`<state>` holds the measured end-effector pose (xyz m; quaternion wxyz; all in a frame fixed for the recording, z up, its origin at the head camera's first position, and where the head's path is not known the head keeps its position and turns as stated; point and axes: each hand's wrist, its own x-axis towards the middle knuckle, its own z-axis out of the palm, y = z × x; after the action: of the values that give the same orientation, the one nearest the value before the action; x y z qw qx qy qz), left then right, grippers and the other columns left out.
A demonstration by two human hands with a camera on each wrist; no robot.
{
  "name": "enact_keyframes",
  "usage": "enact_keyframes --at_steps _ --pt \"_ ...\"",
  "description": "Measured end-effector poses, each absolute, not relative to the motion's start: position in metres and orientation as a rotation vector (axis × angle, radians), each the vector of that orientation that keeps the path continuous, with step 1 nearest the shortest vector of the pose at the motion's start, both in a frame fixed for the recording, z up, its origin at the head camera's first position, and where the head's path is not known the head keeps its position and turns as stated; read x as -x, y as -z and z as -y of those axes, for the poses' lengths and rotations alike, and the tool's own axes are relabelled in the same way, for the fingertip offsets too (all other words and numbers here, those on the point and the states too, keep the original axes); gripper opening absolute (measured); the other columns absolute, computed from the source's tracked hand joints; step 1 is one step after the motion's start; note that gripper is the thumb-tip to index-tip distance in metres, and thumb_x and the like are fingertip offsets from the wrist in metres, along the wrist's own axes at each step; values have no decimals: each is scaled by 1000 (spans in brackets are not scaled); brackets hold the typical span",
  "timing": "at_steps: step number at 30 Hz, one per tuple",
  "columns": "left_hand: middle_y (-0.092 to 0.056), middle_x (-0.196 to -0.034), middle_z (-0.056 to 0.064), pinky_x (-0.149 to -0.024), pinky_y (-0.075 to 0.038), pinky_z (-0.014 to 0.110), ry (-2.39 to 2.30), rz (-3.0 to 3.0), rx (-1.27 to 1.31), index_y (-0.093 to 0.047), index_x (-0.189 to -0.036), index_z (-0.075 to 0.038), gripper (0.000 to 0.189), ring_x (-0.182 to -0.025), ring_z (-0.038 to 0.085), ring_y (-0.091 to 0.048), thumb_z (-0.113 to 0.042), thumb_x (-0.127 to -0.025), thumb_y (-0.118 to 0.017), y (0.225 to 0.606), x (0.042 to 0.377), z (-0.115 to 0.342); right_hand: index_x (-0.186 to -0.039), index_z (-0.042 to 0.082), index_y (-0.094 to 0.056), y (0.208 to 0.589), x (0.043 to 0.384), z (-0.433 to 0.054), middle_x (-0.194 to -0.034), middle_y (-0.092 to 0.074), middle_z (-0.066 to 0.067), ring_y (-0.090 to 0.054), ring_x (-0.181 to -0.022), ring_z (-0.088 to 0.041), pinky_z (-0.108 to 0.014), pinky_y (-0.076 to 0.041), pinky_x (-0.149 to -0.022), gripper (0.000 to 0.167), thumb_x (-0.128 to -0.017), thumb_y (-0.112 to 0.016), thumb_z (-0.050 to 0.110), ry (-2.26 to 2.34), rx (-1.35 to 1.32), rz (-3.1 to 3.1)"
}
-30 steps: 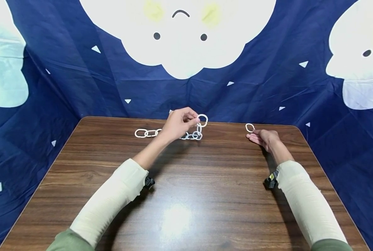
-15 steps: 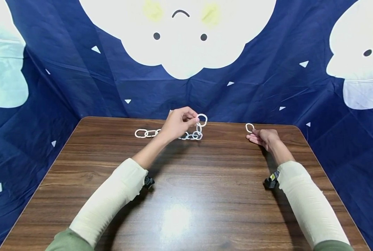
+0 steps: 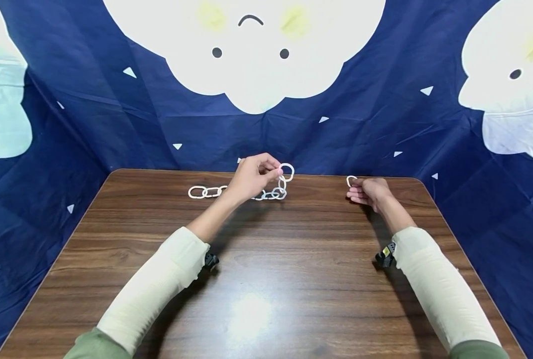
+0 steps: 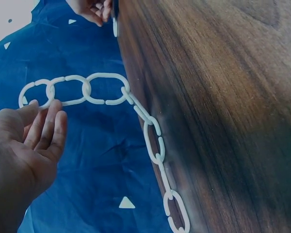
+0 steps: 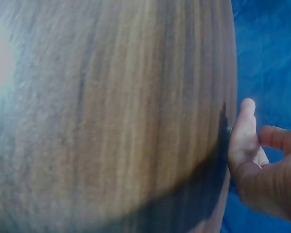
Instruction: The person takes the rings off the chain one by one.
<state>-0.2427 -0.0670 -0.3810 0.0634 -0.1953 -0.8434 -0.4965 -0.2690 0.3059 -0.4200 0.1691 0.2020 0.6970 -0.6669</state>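
Between thumb and fingers, my left hand [image 3: 254,178] pinches the end link [image 3: 286,172] of a white plastic chain [image 4: 155,141]. The first links hang raised off the table; others trail left across the tabletop, partly hidden behind the hand and forearm in the head view. Each link in the left wrist view has a small gap in its side. Far to the right, my right hand [image 3: 368,192] pinches a single loose white link [image 3: 349,180], held apart from the chain. In the right wrist view the right hand [image 5: 262,165] shows, but its link is hidden.
The brown wooden table [image 3: 266,259] ends just behind both hands. A blue cloth backdrop [image 3: 149,124] with white clouds rises behind and at both sides. Each wrist wears a small black camera [image 3: 385,255].
The right hand has turned and shifted slightly left, covering more of its link. The left hand keeps its grip on the chain's end. The whole head view has shifted a little.
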Motion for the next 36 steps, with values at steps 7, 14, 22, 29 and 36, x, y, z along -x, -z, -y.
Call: enact_keyframes --at_steps 7,14,22,29,36 --pt "-85 -100 10 -74 -51 25 1497 2558 590 -80 -109 -7 11 -83 14 -73 -16 -105 -83 380 241 67 -122 5 -61 408 268 -294 -73 -77 8 -77 -66 -2 -19 -65 -69 13 -118 -57 16 1801 -454 -2094" --pt "-86 -102 11 -73 -50 23 1510 2555 585 -80 -110 -6 11 -84 14 -76 -16 -104 -83 382 242 69 -125 2 -60 400 269 -274 -79 -79 9 -77 -71 -3 -20 -64 -71 19 -116 -62 19 1752 -309 -2150" --pt "-85 -101 12 -72 -49 22 1525 2537 595 -80 -109 -5 11 -81 11 -73 -15 -104 -83 383 244 69 -123 -1 -66 386 271 -249 -80 -79 9 -78 -72 -5 -21 -64 -69 23 -114 -69 19 1784 -154 -2197" --pt "-86 -101 11 -73 -50 22 1509 2554 589 -80 -109 -6 12 -82 11 -74 -17 -104 -84 382 242 69 -122 -2 -72 371 268 -229 -82 -81 5 -80 -74 -7 -24 -66 -72 19 -111 -72 14 1774 4 -2221" --pt "-86 -102 12 -73 -50 23 1511 2549 592 -80 -110 -6 13 -84 14 -77 -16 -104 -83 381 243 69 -128 -7 -71 363 271 -216 -91 -84 -3 -81 -77 -11 -25 -67 -73 28 -109 -75 13 1785 99 -2212"
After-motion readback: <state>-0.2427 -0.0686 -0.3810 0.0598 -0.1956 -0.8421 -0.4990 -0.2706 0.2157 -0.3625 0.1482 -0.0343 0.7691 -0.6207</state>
